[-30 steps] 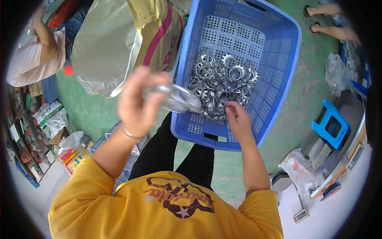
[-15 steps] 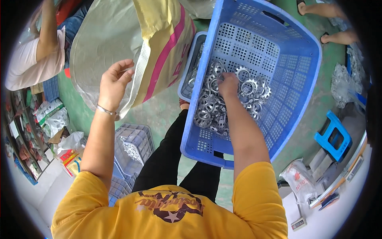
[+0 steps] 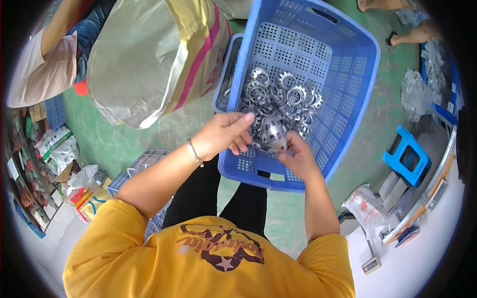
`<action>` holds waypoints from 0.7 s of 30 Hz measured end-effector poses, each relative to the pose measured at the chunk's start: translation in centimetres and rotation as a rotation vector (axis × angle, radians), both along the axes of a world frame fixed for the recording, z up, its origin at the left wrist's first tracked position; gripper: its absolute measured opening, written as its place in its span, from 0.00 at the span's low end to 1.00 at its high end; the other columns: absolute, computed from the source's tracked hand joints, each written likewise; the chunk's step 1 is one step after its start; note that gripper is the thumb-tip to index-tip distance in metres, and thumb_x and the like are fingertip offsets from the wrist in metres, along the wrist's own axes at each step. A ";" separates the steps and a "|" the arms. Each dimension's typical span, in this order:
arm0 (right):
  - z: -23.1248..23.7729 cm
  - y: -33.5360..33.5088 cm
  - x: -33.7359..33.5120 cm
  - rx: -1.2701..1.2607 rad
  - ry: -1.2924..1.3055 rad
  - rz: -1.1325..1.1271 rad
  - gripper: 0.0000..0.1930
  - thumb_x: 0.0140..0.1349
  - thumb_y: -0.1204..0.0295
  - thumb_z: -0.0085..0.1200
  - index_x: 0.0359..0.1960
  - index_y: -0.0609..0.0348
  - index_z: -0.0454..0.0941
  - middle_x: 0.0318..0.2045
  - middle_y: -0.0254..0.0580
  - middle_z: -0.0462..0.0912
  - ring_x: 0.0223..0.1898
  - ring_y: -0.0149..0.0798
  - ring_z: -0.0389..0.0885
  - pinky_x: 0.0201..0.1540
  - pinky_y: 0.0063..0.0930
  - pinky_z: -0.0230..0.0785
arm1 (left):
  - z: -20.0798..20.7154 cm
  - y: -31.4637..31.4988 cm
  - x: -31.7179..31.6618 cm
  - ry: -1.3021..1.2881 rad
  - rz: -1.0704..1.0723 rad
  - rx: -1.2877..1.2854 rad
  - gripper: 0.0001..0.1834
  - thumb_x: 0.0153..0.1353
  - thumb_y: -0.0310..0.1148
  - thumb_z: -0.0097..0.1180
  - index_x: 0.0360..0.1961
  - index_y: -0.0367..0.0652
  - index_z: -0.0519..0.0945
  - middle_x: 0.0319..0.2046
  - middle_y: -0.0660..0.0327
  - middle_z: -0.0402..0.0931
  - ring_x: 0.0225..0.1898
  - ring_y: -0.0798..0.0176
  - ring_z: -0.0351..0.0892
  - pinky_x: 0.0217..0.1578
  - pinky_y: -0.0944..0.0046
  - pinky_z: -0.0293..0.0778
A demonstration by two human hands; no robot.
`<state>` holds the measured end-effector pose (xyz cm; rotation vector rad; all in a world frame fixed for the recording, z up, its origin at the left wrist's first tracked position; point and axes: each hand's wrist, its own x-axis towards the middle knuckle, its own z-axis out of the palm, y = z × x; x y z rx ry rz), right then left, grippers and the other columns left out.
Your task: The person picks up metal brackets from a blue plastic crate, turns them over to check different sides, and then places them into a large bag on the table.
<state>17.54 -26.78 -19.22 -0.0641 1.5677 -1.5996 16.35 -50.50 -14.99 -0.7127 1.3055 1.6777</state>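
Note:
My right hand (image 3: 301,158) grips a shiny metal ring (image 3: 274,135) between thumb and fingers, above the near end of the blue crate. The ring is smeared by motion and has dark holes around it. My left hand (image 3: 226,133) reaches over the crate's left rim with its thumb stretched out and the other fingers loosely bent. It is close to the ring but holds nothing. Below both hands, many toothed silver metal rings (image 3: 296,94) lie in a pile inside the perforated blue crate (image 3: 360,69).
A large woven sack (image 3: 134,59) stands open left of the crate, with a small grey bin (image 3: 222,94) between them. Stacked grey crates (image 3: 149,161) are by my left arm. A blue plastic stool (image 3: 407,156) stands at right. Other people are at the far left and far right.
My left hand has moved from the sack's edge to the crate. My right hand has come up from the pile toward me with a metal ring.

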 end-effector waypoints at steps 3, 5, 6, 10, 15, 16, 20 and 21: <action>4.1 0.2 -1.2 0.139 0.427 0.253 0.16 0.41 0.69 0.62 0.32 0.58 0.72 0.33 0.37 0.70 0.34 0.38 0.67 0.36 0.28 0.59 | 0.0 1.1 0.1 -0.180 -0.011 0.287 0.28 0.60 0.50 0.40 0.46 0.31 0.66 0.26 0.55 0.75 0.21 0.66 0.76 0.20 0.73 0.73; 5.7 0.3 -1.6 0.269 0.741 0.345 0.16 0.40 0.70 0.61 0.33 0.57 0.72 0.35 0.38 0.70 0.36 0.42 0.67 0.38 0.31 0.58 | 0.1 1.8 0.2 -0.107 -0.037 0.361 0.25 0.59 0.46 0.43 0.46 0.33 0.66 0.27 0.56 0.75 0.24 0.66 0.76 0.22 0.72 0.75; 6.0 0.4 -1.4 0.329 0.873 0.327 0.17 0.41 0.71 0.61 0.34 0.57 0.72 0.36 0.38 0.70 0.37 0.43 0.67 0.39 0.33 0.58 | 0.2 2.1 0.4 -0.015 -0.042 0.348 0.22 0.58 0.42 0.46 0.46 0.34 0.66 0.29 0.57 0.75 0.26 0.68 0.76 0.24 0.71 0.75; 5.5 0.8 -0.3 0.533 0.890 -0.235 0.20 0.43 0.74 0.58 0.41 0.59 0.69 0.37 0.41 0.70 0.39 0.41 0.68 0.42 0.33 0.61 | 0.6 2.6 0.3 0.287 -0.042 0.317 0.24 0.52 0.22 0.53 0.51 0.37 0.63 0.39 0.59 0.72 0.40 0.69 0.73 0.38 0.69 0.73; 5.8 1.4 0.6 0.006 -0.265 -0.533 0.21 0.65 0.59 0.30 0.48 0.66 0.63 0.34 0.48 0.76 0.26 0.35 0.77 0.24 0.19 0.68 | 2.3 3.5 1.2 0.602 -0.034 0.270 0.32 0.48 0.16 0.53 0.55 0.37 0.57 0.47 0.51 0.68 0.50 0.62 0.68 0.48 0.67 0.66; 6.0 1.3 0.9 -0.071 -0.287 -0.541 0.22 0.65 0.59 0.31 0.48 0.67 0.63 0.35 0.48 0.76 0.26 0.34 0.77 0.24 0.19 0.68 | 2.5 3.6 1.3 0.634 -0.031 0.260 0.32 0.48 0.16 0.53 0.55 0.36 0.57 0.48 0.50 0.68 0.50 0.61 0.68 0.48 0.67 0.66; 6.3 0.9 1.1 -0.247 -0.336 -0.563 0.19 0.63 0.65 0.37 0.49 0.68 0.62 0.38 0.49 0.75 0.27 0.33 0.77 0.25 0.18 0.68 | 3.1 3.7 0.6 0.997 -0.371 -0.059 0.31 0.45 0.15 0.52 0.54 0.36 0.60 0.49 0.52 0.68 0.53 0.56 0.66 0.52 0.62 0.63; 6.5 0.9 1.0 -0.218 -0.303 -0.538 0.18 0.62 0.68 0.40 0.49 0.68 0.62 0.39 0.49 0.75 0.28 0.33 0.77 0.26 0.17 0.68 | 2.6 3.6 0.8 1.012 -0.395 -0.066 0.31 0.45 0.18 0.55 0.54 0.38 0.61 0.49 0.55 0.68 0.52 0.55 0.67 0.52 0.60 0.63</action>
